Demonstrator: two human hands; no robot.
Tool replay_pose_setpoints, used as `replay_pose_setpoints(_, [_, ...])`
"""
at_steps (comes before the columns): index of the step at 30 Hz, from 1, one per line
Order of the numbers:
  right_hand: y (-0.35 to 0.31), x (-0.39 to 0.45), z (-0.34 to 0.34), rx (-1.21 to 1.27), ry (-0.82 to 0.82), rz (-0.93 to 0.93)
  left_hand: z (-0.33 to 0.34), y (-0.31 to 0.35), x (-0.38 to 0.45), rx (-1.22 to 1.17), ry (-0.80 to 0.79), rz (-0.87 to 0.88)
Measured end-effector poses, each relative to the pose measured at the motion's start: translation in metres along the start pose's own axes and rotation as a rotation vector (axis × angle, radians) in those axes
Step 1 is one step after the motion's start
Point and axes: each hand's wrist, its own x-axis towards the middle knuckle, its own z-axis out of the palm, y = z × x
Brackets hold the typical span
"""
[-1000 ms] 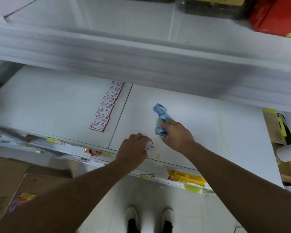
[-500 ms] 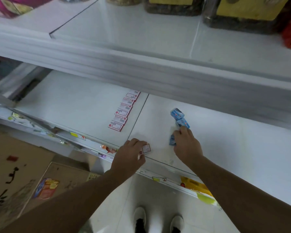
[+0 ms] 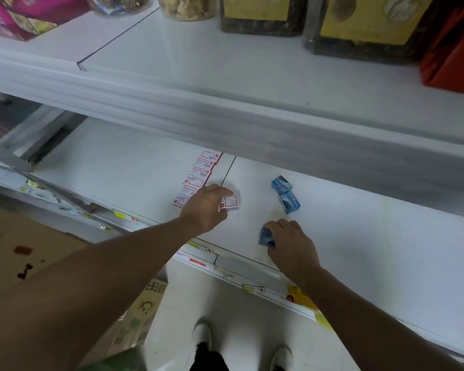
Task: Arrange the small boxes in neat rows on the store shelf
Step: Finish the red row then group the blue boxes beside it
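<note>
White shelf (image 3: 359, 236) | left hand (image 3: 205, 207) has carried its red-and-white box (image 3: 229, 202) up beside the row (image 3: 196, 178) | right hand (image 3: 292, 242) pulled back, gripping one blue box (image 3: 265, 236); two blue boxes (image 3: 285, 194) stay put

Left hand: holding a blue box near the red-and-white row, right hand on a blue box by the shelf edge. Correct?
Not quite. The head view shows the left hand holding a red-and-white box, not a blue one. The rest stands: right hand on a blue box.
</note>
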Motion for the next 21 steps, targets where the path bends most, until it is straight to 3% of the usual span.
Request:
replay_pose_setpoints(6, [-0.018,0.011,0.011,-0.057,0.063,0.048,0.017,-0.019,0.04,0.036,-0.14,0.09])
replay_pose_setpoints(12, [-0.052,0.024,0.026,-0.064,0.083,0.177,0.026,-0.048,0.048,-0.071,-0.174,0.246])
replay_pose_setpoints(21, [-0.109,0.053,0.022,-0.111,0.076,0.23,0.012,-0.069,0.012,-0.179,0.044,0.307])
